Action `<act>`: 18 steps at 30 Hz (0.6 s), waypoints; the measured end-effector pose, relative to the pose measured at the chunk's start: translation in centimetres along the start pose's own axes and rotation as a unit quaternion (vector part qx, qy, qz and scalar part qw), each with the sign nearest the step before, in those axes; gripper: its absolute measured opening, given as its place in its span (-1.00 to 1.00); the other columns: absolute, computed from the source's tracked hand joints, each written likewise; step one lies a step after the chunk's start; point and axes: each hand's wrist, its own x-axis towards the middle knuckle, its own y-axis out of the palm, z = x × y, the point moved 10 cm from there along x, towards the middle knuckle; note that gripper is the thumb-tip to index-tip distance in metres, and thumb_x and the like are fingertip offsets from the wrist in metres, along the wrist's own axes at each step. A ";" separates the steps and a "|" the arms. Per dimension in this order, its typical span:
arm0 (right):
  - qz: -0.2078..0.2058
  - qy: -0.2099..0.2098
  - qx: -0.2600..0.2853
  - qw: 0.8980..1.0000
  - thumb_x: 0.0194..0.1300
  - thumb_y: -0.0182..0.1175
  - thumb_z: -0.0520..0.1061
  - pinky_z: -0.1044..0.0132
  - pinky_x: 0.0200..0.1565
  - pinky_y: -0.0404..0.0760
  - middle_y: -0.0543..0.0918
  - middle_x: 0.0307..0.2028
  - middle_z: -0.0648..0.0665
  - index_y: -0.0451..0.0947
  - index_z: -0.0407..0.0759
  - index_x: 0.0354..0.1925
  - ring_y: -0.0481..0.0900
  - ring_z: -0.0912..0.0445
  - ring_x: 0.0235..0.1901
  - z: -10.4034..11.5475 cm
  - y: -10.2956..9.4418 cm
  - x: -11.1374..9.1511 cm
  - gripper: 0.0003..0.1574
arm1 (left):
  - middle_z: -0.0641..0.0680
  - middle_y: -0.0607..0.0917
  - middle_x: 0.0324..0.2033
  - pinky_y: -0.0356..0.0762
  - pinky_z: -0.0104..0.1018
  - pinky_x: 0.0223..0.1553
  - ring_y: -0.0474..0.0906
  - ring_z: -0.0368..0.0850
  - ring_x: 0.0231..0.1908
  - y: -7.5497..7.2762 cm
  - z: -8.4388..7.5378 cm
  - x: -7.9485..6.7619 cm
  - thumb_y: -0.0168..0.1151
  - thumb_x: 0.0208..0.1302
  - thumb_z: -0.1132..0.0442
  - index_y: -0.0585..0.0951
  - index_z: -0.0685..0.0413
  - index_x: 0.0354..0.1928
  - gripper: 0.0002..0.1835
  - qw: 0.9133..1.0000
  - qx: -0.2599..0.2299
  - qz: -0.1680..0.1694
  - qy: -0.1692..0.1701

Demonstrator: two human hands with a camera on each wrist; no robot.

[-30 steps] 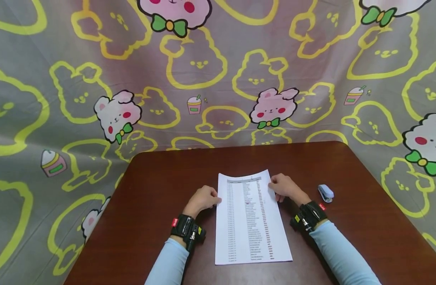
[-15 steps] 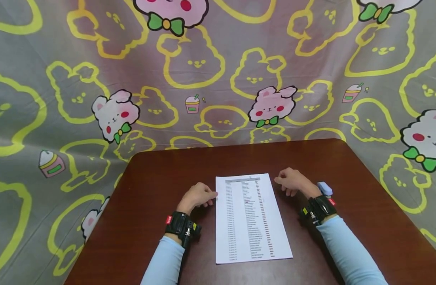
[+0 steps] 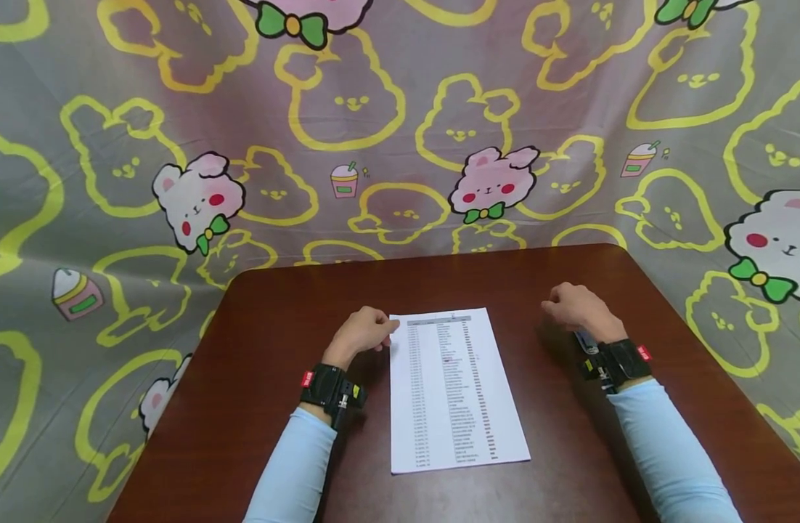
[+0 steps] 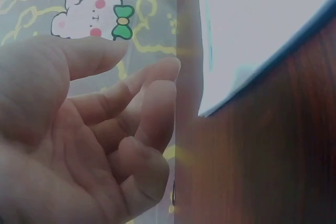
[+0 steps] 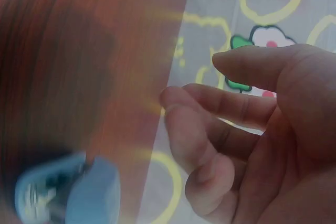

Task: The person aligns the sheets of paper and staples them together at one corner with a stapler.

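Note:
A stack of white printed paper [image 3: 459,392] lies flat on the table, with columns of small text under a grey header bar. My left hand [image 3: 361,335] is at the stack's upper left corner, its thumb side right by the edge. In the left wrist view its fingers [image 4: 157,111] are loosely bent around nothing, with the paper's corner beyond them. Over the right part of the table, my right hand [image 3: 581,312] holds nothing, fingers relaxed and thumb apart. A small light-blue stapler [image 5: 94,195] lies below it, mostly covered by the hand and wrist in the head view.
The dark brown wooden table [image 3: 295,305] has rounded far corners. Behind and at both sides hangs a grey curtain [image 3: 387,123] with yellow outlines and cartoon bunnies. Each wrist carries a black strapped camera, and both forearms wear light-blue sleeves.
My right hand has let go of the paper's right edge and moved right, over the stapler. My left hand has come off the left edge and shifted slightly toward the upper corner.

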 end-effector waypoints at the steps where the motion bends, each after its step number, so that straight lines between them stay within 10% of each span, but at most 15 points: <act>1: -0.008 0.006 -0.013 1.000 0.32 0.00 0.07 0.24 -0.61 0.39 0.41 -0.65 -0.09 0.49 -0.19 -0.44 0.44 0.02 -0.64 -0.4 -0.4 -0.2 -0.61 | 0.11 0.67 -0.48 0.37 -0.24 -0.44 0.58 0.03 -0.42 -0.1 -0.2 0.0 0.13 0.25 -0.07 0.64 0.12 -0.30 -0.62 1.000 -0.001 0.000 0.001; 18: -0.043 0.064 -0.076 0.994 0.23 0.11 0.09 0.14 -0.55 0.31 0.40 -0.56 -0.11 0.45 -0.28 -0.29 0.41 -0.01 -0.54 -4.8 -1.7 -2.5 -0.59 | 0.13 0.66 -0.40 0.47 -0.18 -0.41 0.57 0.03 -0.37 -0.8 1.4 0.7 0.06 0.29 -0.08 0.61 0.11 -0.23 -0.61 0.998 -0.032 -0.035 -0.029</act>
